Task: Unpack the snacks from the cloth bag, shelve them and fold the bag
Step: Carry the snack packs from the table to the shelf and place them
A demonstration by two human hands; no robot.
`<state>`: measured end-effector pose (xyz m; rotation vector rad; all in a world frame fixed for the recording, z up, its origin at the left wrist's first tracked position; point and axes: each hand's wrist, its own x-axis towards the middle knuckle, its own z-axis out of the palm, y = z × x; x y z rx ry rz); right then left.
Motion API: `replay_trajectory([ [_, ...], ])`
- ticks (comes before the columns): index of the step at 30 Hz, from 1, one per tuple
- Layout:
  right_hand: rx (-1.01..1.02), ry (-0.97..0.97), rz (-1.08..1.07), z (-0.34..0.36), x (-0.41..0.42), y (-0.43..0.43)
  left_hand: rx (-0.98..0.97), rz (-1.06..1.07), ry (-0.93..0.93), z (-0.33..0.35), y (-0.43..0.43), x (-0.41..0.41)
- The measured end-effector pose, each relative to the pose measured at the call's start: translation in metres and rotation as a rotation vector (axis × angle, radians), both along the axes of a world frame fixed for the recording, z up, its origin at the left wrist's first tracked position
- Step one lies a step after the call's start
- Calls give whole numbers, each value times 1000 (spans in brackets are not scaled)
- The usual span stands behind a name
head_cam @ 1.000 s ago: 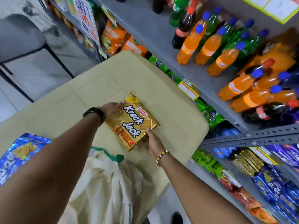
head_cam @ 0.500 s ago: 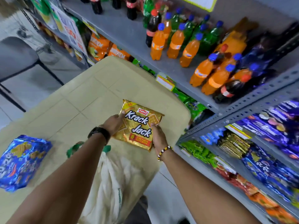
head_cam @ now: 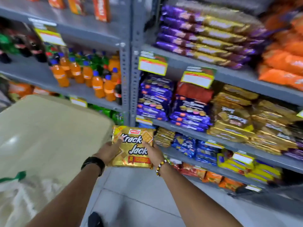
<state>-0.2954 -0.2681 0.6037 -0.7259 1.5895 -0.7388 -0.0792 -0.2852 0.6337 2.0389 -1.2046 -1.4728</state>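
At far left the cloth bag (head_cam: pixel 19 192) lies slumped on the counter (head_cam: pixel 49 128), its green handle showing at the edge; it looks limp and will fold easily once empty. To its right the left hand (head_cam: pixel 109 150) holds the left edge of the Krack Jack pack (head_cam: pixel 133 148), fingers under it and the thumb over the printed face. The pack is in the air just past the counter's corner, in front of the rack (head_cam: pixel 129 66). The right hand (head_cam: pixel 151 152) grips its right edge the same way, so both hands' fingers are clamped on the pack. It is probably light, with a slick foil wrapper that could slide in a loose hold, and the crackers inside would break if squeezed hard or bent. Holding it flat by the two side edges seems the safest way. Further right, gold packs (head_cam: pixel 232 118) that look alike are stacked on a shelf, a likely place for it, though blur hides their labels.
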Motion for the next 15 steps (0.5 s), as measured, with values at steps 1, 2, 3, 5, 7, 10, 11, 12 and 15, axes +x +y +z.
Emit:
replay_trajectory([
  [1, -12, 10, -24, 9, -28, 9, 0, -20, 4, -9, -1, -23],
  [2, -22, 20, -51, 23, -54, 21, 3, -48, 17, -34, -5, -45],
  [3, -29, 51, -80, 35, -84, 34, -10, -83, 3, -42, -6, -75],
  [5, -70, 106, -125, 55, -127, 53, -25, -146, -12, -13, 9, -128],
  [7, -105, 144, -177, 75, -168, 75, -47, -199, -22, 30, 32, -183],
  [10, -112, 183, -243, 112, -223, 105, -92, -307, -71, 58, 45, -250],
  [11, -116, 192, -260, 121, -236, 110, -103, -320, -64, 56, 41, -266],
  [12, -106, 191, -294, 132, -256, 116, -122, -343, -58, 60, 38, -287],
  [15, -88, 205, -357, 154, -300, 119, -131, -395, 16, 112, 46, -339],
])
